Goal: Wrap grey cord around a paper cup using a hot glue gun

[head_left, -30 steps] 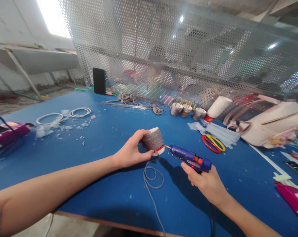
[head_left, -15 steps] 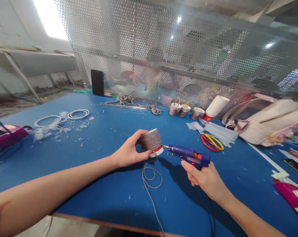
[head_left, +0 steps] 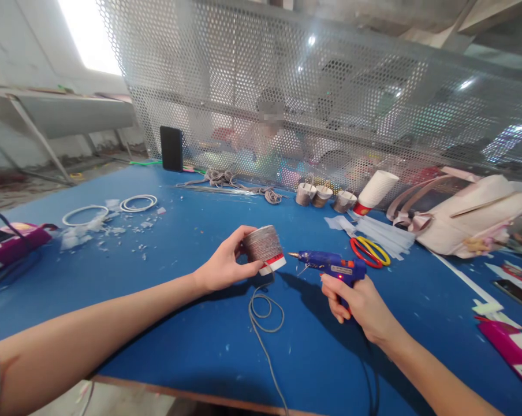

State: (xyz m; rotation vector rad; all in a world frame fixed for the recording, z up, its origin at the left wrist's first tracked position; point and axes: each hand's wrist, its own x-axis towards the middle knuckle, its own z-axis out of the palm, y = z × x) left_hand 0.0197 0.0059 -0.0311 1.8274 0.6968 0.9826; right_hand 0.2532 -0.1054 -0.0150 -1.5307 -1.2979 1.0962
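Note:
A paper cup [head_left: 264, 245], wound with grey cord over most of its side, lies tilted in my left hand [head_left: 226, 261]. A white and red band near its rim is bare. From the cup a loose length of grey cord [head_left: 261, 332] loops over the blue table [head_left: 191, 341] and runs past the near edge. My right hand [head_left: 356, 300] grips a blue hot glue gun [head_left: 330, 264] with its red light lit. The gun's nozzle points at the cup, a small gap away, and a thin strand of glue hangs under its front.
Cord-wrapped cups [head_left: 306, 194], a stack of paper cups [head_left: 377, 189], scissors [head_left: 371, 252] and glue sticks [head_left: 384, 231] lie at the back right. A pink bag [head_left: 473, 216] stands farther right. White rings [head_left: 138, 203] and scraps are on the left, near a magenta power strip [head_left: 14, 245].
The glue gun has drawn slightly away from the cup, and its nozzle has risen a little. The cup has turned slightly in my left hand, showing more of its red band.

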